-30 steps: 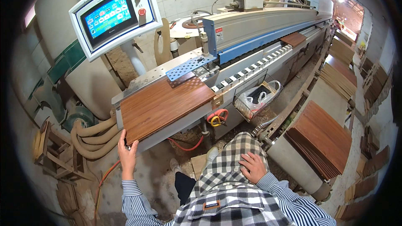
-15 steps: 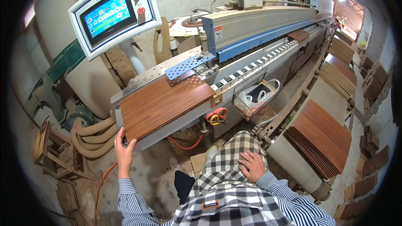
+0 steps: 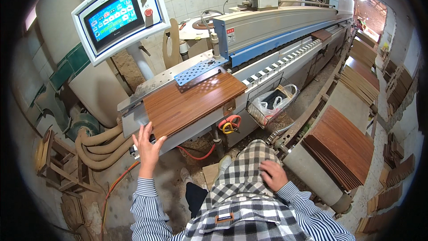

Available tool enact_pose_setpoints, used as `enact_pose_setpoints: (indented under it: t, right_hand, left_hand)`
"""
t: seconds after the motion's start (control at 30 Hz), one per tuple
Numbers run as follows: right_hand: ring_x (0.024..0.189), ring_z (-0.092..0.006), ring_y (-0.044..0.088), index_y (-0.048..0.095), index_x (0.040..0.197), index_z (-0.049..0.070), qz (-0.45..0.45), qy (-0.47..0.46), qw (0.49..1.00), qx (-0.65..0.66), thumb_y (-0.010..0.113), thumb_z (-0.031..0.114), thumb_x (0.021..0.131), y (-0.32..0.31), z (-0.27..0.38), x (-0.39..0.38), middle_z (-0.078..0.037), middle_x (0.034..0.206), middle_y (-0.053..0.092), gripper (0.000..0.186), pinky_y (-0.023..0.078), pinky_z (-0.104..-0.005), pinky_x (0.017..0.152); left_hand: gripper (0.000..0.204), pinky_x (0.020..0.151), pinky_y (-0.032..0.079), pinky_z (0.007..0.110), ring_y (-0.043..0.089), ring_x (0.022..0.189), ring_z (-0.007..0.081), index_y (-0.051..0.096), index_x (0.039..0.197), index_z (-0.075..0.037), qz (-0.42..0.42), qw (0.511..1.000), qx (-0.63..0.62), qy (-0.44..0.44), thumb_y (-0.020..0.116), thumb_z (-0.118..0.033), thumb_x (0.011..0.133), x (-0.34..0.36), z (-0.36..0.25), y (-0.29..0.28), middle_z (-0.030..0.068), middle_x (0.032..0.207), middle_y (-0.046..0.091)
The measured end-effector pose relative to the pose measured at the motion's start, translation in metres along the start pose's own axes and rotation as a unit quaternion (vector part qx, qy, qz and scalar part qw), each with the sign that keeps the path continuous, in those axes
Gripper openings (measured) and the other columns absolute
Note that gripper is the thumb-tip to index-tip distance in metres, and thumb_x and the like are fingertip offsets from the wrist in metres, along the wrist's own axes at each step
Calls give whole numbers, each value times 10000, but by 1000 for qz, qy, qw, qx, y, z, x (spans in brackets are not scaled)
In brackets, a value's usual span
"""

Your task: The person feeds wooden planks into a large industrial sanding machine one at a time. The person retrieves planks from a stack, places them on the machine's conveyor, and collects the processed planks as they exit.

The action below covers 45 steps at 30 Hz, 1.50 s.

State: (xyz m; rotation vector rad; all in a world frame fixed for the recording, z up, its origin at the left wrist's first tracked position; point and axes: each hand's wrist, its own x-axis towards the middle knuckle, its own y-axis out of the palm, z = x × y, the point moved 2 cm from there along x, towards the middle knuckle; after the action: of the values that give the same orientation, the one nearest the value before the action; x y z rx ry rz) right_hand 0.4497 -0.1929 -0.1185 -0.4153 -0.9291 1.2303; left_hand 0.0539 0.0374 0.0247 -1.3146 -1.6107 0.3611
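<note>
Nearest, in front of the feed table (image 3: 133, 122), the right hand (image 3: 273, 176) lies on a black-and-white checked apron (image 3: 243, 169), fingers loosely bent and holding nothing that shows. At the feed table's near left corner the left hand (image 3: 149, 146) has its fingers spread, wrapped around nothing, beside the corner of a wood-grain panel (image 3: 191, 105); whether the thumb touches it I cannot tell. That panel lies flat on the feed table, its far edge beneath a blue perforated plate (image 3: 198, 72) and its right end at the start of the pad track (image 3: 277, 64). I judge this panel only just entering, with most of its run left. To the table's left end there is a bare strip beside the panel; along the front, panel and table edges run close together. Below that front edge hang red- and yellow-handled scissors (image 3: 229, 124), with a wire basket (image 3: 255, 115) just to their right, narrowing the room there. Well right of the feed table sits a stack of similar panels (image 3: 341, 145), finished or waiting, I cannot say. Far beyond the table, another brown panel (image 3: 322, 35) lies along the track, seemingly further through
</note>
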Motion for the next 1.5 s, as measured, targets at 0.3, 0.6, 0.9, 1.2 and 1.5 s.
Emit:
enact_pose_setpoints:
  t: [0.3, 0.6, 0.9, 1.2, 1.5]
  right_hand:
    - [1333, -361, 418, 541, 1310, 52, -93, 108, 914, -381, 675, 112, 811, -129, -58, 49, -168, 1393, 505, 520, 305, -515, 1141]
    - [1209, -373, 554, 615, 1192, -3, -143, 45, 908, -391, 580, 7, 792, -135, -94, 12, -171, 1254, 620, 402, 422, -486, 1064]
    - [766, -237, 638, 674, 979, 27, -260, 198, 943, -62, 647, 172, 875, -104, -40, -72, -106, 867, 691, 180, 526, -366, 697]
    - [586, -72, 572, 595, 935, 128, -533, 379, 606, 452, 652, 364, 946, -143, -121, -111, -15, 732, 652, 243, 443, -225, 505]
    - [546, -110, 519, 620, 1008, 177, -546, 360, 534, 535, 748, 466, 843, -127, -66, -116, 35, 838, 631, 356, 438, -251, 527]
  left_hand:
    - [642, 1170, 196, 502, 451, 1346, 299, 401, 1477, -113, -10, 993, 32, 112, 629, -336, 920, 9, -29, 58, 133, 1380, 556]
    - [599, 1126, 288, 475, 546, 1201, 261, 455, 1443, -134, -39, 987, 58, 145, 659, -235, 888, 3, -30, 58, 109, 1246, 615]
    - [567, 1112, 296, 468, 526, 1231, 251, 482, 1413, -112, -38, 987, 53, 148, 658, -241, 889, 2, -35, 56, 103, 1297, 595]
    - [571, 1100, 314, 459, 537, 1197, 271, 497, 1407, -127, -55, 985, 36, 160, 674, -225, 873, 2, -32, 57, 114, 1255, 607]
    - [558, 1111, 304, 463, 528, 1213, 282, 494, 1403, -118, -31, 988, 36, 147, 661, -254, 888, 2, -30, 53, 124, 1268, 600]
